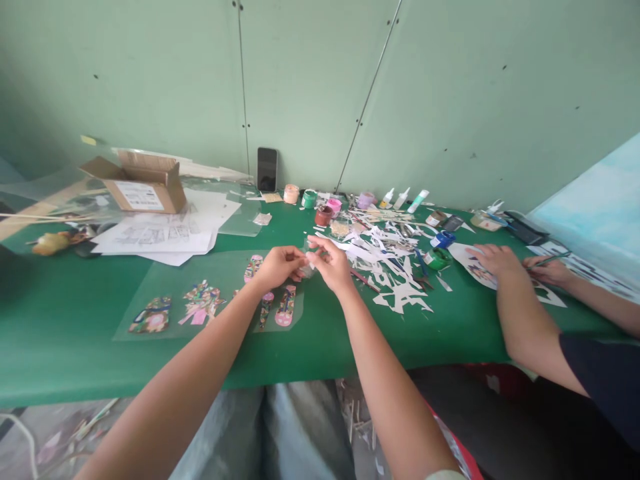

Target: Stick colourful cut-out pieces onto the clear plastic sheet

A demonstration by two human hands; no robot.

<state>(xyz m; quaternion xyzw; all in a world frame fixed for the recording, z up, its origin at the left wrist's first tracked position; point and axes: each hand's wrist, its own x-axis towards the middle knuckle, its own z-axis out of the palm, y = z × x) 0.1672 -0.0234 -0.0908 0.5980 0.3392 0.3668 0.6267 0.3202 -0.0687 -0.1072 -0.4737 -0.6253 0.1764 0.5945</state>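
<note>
My left hand (281, 268) and my right hand (331, 264) meet above the green table, fingertips pinched close together. Between them shows a small pale, partly see-through bit, too blurred to name. Under my left hand and wrist lies a clear plastic sheet (165, 270). On it rest painted cutouts: a patterned pink-ended strip (285, 305), a narrower one (265, 311), and another (253, 267) beside my left hand. Farther left are a multicoloured cluster of pieces (202, 301) and a rounded patterned piece (151, 316).
White paper scraps (400, 293) are heaped right of my hands, with paint jars (323, 215) and glue bottles (387, 199) behind. A phone (267, 169) leans on the wall. At left, a cardboard box (145, 187) stands on printed sheets (210, 223). A co-worker's hands (495, 261) work on paper at right.
</note>
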